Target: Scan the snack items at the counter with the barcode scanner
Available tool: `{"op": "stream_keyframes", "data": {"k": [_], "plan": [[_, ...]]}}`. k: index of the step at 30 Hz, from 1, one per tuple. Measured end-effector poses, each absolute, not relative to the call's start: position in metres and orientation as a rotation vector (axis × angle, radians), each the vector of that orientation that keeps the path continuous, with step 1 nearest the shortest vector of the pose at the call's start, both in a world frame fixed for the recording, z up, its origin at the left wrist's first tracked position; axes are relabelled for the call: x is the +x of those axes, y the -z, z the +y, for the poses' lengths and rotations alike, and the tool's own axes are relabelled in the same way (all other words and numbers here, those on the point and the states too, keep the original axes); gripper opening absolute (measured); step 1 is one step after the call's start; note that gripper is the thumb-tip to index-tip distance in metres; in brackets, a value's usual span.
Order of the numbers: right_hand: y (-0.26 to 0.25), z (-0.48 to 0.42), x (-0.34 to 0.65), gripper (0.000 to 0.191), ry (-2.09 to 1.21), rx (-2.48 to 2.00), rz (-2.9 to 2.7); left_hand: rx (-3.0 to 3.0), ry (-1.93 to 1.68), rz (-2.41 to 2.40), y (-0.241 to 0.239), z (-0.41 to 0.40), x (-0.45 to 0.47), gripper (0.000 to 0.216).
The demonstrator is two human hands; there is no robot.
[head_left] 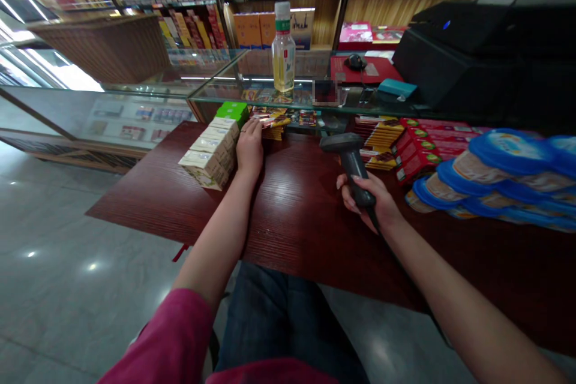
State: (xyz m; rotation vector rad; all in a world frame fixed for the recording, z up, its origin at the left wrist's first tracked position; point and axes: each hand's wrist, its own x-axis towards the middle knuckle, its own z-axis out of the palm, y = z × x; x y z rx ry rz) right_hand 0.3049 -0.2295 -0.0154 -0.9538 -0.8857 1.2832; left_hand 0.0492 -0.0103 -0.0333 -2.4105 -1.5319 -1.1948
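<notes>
My right hand (373, 198) is wrapped round the handle of a dark grey barcode scanner (353, 165), whose head points left over the brown desk (288, 216). A cord runs from the scanner's handle down along my forearm. My left hand (249, 147) lies along the right side of a row of cream-coloured small boxes (209, 153), its fingers stretched forward. At the far end of that row is a bright green pack (233, 111). Just beyond my left fingertips are yellow and dark packets (272, 120); whether the fingers touch them I cannot tell.
A bottle of pale yellow drink (283, 51) stands on the glass counter (252, 81). To the right are yellow packets (382, 141), red boxes (418, 150) and stacked blue-lidded tubs (495, 174). A computer mouse (355, 62) rests on a red mat behind. A wicker basket (103, 48) is at left.
</notes>
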Motion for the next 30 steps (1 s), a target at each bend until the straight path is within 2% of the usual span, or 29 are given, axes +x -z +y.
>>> {"op": "stream_keyframes", "data": {"k": [3,7,12,16,23,27,30], "plan": [[0.018,-0.23,0.304,0.029,-1.278,-0.956,-0.89,-2.364,1.07,-1.607,0.034,-0.012,0.056,0.057],[0.022,-0.229,0.303,0.028,-1.263,-0.952,-0.871,-2.356,1.093,-1.514,0.032,-0.02,0.067,0.064],[0.021,-0.229,0.303,0.027,-1.265,-0.965,-0.876,-2.437,1.078,-1.465,0.035,-0.024,0.071,0.062],[0.016,-0.23,0.305,0.025,-1.251,-0.97,-0.892,-2.415,1.031,-1.532,0.043,-0.016,0.07,0.073],[0.009,-0.226,0.313,0.024,-1.089,-0.958,-0.812,-2.358,1.03,-1.62,0.043,-0.01,0.073,0.084],[0.004,-0.224,0.319,0.025,-0.927,-0.925,-0.788,-2.444,1.093,-1.472,0.028,-0.039,0.098,0.075],[0.0,-0.225,0.324,0.022,-0.847,-0.914,-0.788,-2.769,0.97,-1.039,0.023,-0.072,0.143,0.059]]}}
